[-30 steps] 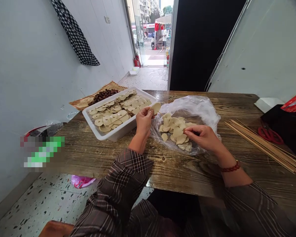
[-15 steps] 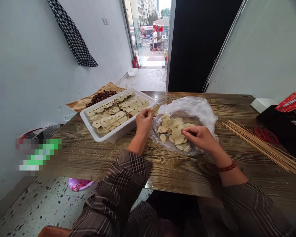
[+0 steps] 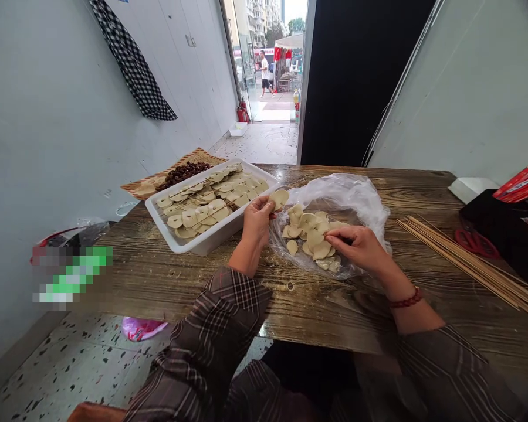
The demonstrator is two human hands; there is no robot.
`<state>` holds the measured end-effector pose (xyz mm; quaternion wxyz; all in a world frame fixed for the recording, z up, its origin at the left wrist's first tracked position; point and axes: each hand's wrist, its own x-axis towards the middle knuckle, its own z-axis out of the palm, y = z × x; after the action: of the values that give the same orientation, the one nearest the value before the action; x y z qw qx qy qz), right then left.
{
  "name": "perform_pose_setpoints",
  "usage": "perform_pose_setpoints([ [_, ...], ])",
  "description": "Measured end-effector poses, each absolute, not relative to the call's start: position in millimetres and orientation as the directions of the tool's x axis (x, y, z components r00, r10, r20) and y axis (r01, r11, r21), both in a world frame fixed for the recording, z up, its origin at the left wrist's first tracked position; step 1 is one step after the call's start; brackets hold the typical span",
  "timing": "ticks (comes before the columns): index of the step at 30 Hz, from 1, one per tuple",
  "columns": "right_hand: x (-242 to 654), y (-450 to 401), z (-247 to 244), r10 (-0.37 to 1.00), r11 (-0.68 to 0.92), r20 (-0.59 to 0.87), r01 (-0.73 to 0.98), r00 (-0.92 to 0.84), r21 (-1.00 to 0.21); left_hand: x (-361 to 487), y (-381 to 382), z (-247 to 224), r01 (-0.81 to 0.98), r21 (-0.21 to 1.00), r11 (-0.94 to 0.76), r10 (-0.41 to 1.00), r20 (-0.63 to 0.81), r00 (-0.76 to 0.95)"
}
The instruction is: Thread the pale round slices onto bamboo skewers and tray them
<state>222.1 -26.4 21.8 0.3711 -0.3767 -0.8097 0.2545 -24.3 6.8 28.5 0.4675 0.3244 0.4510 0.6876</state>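
Observation:
My left hand [image 3: 257, 220] pinches a pale, flat, roundish slice [image 3: 280, 200] of food, between the white tray and the plastic bag. Whether more slices lie behind it I cannot tell. My right hand [image 3: 356, 245] is closed in a pinch at the edge of another pale slice [image 3: 314, 237], over the loose pile. That pile rests on a clear plastic bag [image 3: 347, 193], spread open on the table. To the left, the white tray [image 3: 202, 239] holds rows of similar slices [image 3: 217, 208] threaded on thin sticks.
Dark reddish-brown pieces [image 3: 185, 174] lie on patterned paper behind the tray. On the right are bamboo skewers [image 3: 462, 261], red scissors [image 3: 477, 242] and a black bag [image 3: 506, 225]. The wooden table [image 3: 193, 287] ends close to my body. Beyond the doorway, a person [image 3: 264, 73] walks outside.
The slice in my left hand has turned to show more of its flat face. My right hand stays nearly in place. The person outside has moved left.

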Motion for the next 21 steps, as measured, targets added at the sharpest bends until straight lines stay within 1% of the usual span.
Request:
perform_pose_setpoints([
  [6, 223.2, -24.8, 16.7, 0.797, 0.593, 0.433, 0.407, -0.422, -0.695, -24.9, 4.1, 32.5, -0.460, 0.880, -0.122, 0.949, -0.032, -0.314],
  [10, 223.2, -25.3, 18.4, 0.794, 0.594, 0.422, 0.410, -0.438, -0.692, -25.3, 3.4, 33.8, -0.497, 0.861, -0.109, 0.948, -0.061, -0.314],
  [15, 223.2, -24.2, 16.6, 0.790, 0.601, 0.427, 0.412, -0.441, -0.685, -23.5, 2.4, 35.2, -0.512, 0.856, -0.069, 0.951, -0.099, -0.294],
  [21, 222.3, -23.4, 12.3, 0.776, 0.622, 0.450, 0.413, -0.442, -0.665, -20.2, 0.7, 34.8, -0.498, 0.863, -0.084, 0.959, -0.067, -0.276],
])
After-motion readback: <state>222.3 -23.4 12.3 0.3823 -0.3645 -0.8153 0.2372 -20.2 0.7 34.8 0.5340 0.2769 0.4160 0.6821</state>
